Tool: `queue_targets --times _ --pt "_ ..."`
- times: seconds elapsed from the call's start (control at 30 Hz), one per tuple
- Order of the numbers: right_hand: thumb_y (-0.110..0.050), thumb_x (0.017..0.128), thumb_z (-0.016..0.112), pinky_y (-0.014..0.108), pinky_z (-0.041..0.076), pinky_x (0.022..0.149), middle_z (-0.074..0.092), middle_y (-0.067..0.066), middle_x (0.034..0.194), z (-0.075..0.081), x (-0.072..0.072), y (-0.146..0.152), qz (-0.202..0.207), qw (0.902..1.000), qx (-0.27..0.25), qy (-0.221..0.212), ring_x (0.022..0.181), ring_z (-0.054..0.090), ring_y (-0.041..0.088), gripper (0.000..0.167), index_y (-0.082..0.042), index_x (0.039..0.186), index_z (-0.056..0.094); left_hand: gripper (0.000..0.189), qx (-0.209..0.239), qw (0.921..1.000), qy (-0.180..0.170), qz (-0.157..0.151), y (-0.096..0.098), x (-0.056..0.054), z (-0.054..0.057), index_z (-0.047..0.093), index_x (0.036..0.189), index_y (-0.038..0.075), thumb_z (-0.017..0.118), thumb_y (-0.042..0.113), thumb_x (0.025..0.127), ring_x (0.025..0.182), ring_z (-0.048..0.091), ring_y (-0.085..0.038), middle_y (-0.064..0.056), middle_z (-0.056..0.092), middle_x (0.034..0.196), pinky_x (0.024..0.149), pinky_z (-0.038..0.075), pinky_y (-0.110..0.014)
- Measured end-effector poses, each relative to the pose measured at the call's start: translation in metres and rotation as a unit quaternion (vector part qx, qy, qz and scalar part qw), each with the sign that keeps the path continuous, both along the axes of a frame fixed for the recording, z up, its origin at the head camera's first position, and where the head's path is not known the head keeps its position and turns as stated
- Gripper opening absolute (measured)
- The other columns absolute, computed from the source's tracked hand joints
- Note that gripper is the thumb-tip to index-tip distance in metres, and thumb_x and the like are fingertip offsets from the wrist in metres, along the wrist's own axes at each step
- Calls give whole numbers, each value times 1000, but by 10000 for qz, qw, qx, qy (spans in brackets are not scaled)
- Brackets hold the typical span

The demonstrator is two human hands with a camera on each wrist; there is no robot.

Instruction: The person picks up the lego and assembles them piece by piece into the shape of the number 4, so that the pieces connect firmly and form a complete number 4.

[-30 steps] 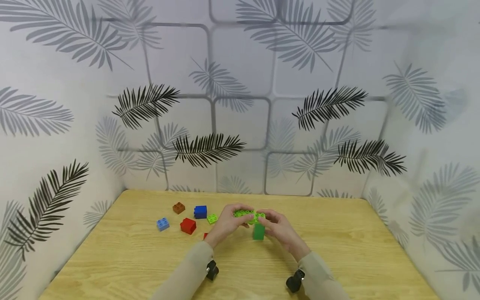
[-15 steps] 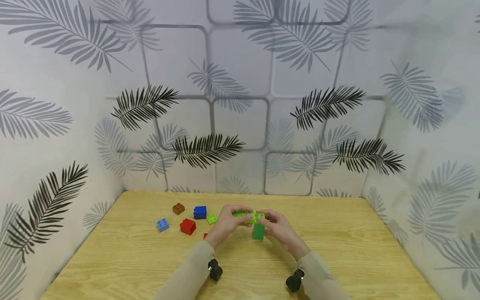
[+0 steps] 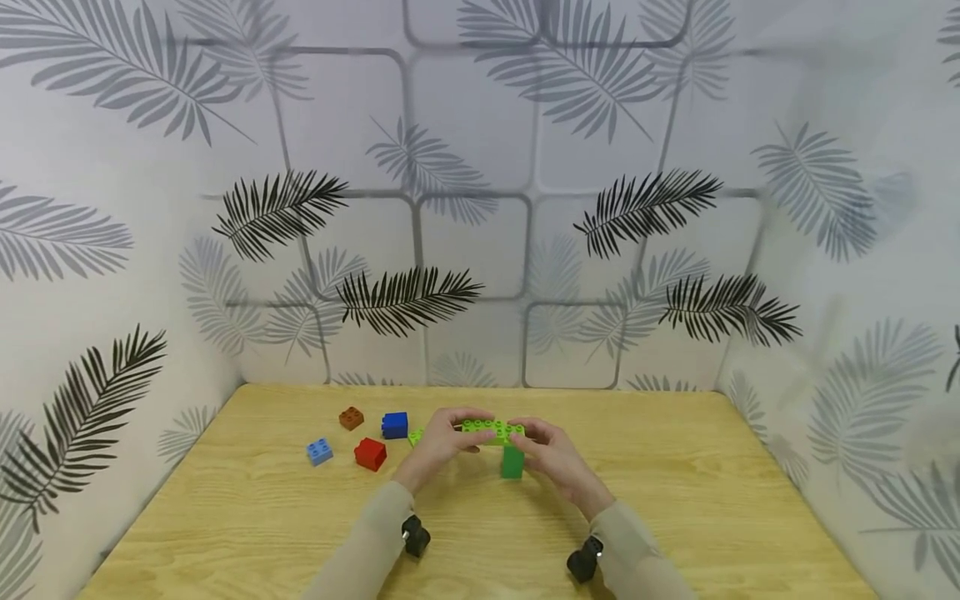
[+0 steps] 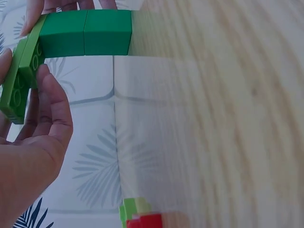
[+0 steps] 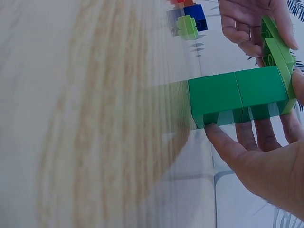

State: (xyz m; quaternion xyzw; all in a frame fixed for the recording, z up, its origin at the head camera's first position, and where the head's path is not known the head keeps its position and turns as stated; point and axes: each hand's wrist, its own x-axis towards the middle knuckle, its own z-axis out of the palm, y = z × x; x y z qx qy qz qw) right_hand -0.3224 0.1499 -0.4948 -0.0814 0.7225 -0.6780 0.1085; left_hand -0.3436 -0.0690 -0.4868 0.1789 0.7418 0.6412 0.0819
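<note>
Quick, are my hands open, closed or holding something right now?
Left hand: pinching the light-green bricks.
Right hand: holding the dark-green stack under one end of them.

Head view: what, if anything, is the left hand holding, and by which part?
The left hand holds the light green bricks by the part overhanging left of the dark green blocks.

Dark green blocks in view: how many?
2, stacked: the upper block directly beneath the lime bricks, the lower block under that. The left hand or right hand could hide others.
</note>
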Motion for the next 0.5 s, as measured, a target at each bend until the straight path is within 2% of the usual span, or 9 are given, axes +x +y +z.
queue_targets --times 0.13,0.23,0.5 --pt "-32 95 65 48 49 100 57 11 125 3 -1 0 30 10000 35 32 109 59 16 44 -8 132 58 35 -91 9999 -5 -76 -7 -1 4 71 120 15 76 24 87 96 64 -33 -9 67 121 86 55 -51" --pt "-31 96 64 47 49 100 57 11 126 4 -1 0 32 10000 48 22 109 59 16 43 -8 132 58 36 -256 9995 65 -191 -13 -1 8 69 122 12 75 20 88 99 64 -40 -12 66 122 85 55 -52" --pt "-29 96 64 44 51 98 57 10 124 1 -2 1 22 10000 84 -36 108 59 16 41 -9 132 58 41 -768 9963 -2 -378 -36 -1 14 66 127 16 75 24 88 98 66 -20 -10 66 121 84 57 -44"
